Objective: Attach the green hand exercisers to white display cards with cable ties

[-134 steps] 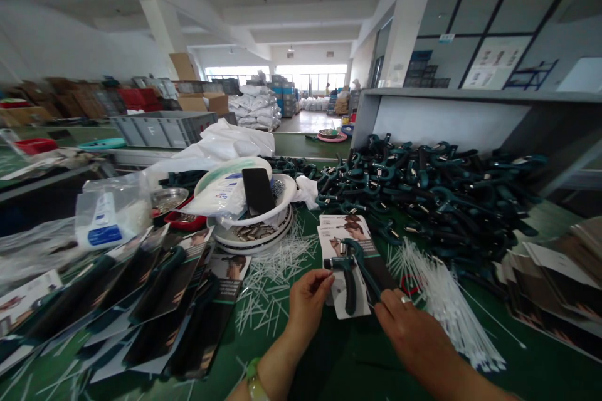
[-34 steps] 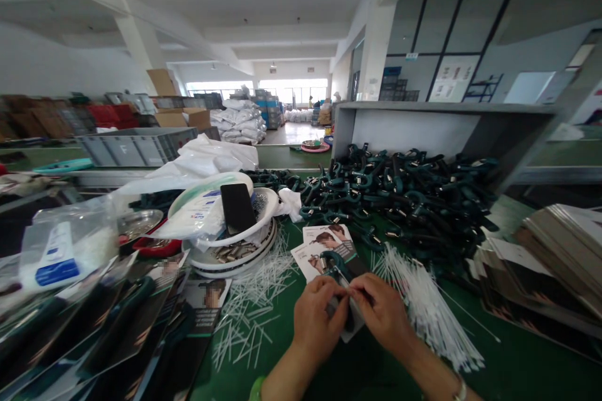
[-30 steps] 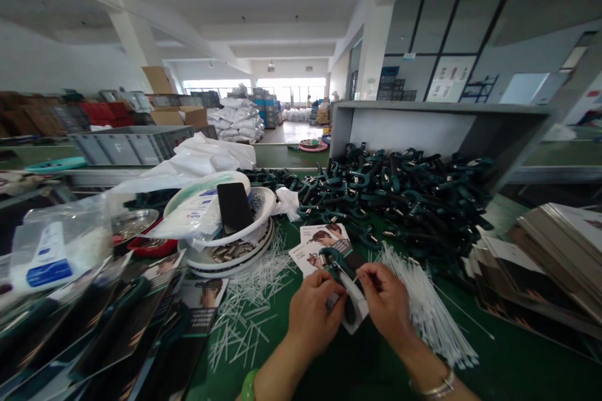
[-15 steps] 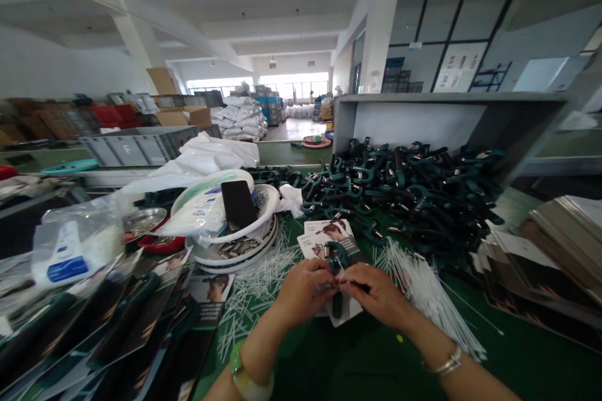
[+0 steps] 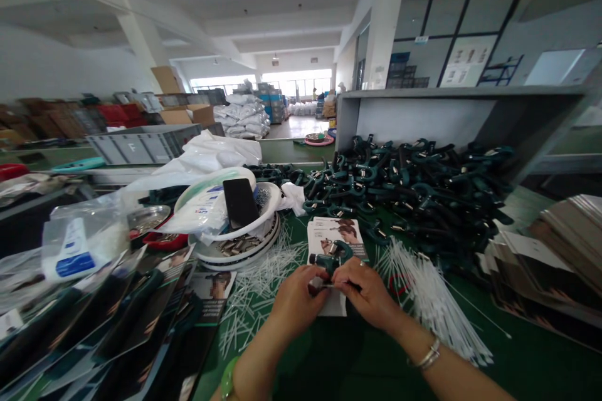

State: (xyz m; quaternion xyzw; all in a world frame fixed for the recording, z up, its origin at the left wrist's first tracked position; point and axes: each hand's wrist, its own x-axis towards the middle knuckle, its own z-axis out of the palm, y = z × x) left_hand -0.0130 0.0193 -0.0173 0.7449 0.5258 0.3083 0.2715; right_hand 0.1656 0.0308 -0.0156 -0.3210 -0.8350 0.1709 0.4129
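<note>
Your tool lies on the printed card, on the green tabletop directly ahead of you. Your left hand and right hand meet over its near part, the fingertips of each pinched on a thin white strip. (Which hand has which end cannot be told; the fingers cover the rest.)

Handling: expect the tool to be stiff, moderately heavy for its bulk and hard to damage. Its curved head and bright metal fitting may feel smoother than the handle. Hold it by the handle, close to the head, and bear down lightly so that it does not roll. Treat the card as light and easily creased; support it flat and keep thumbs off its corners. The strip should be light, springy and slippery: pinch it close to the tool, with dry fingertips.

Changes from the frame half a second earlier: the head is turned so that its round dark end now shows at the left of the card. The handle, visible below your hands then, is hidden now, and white card shows there instead. Your right hand sits more over the tool.
</note>
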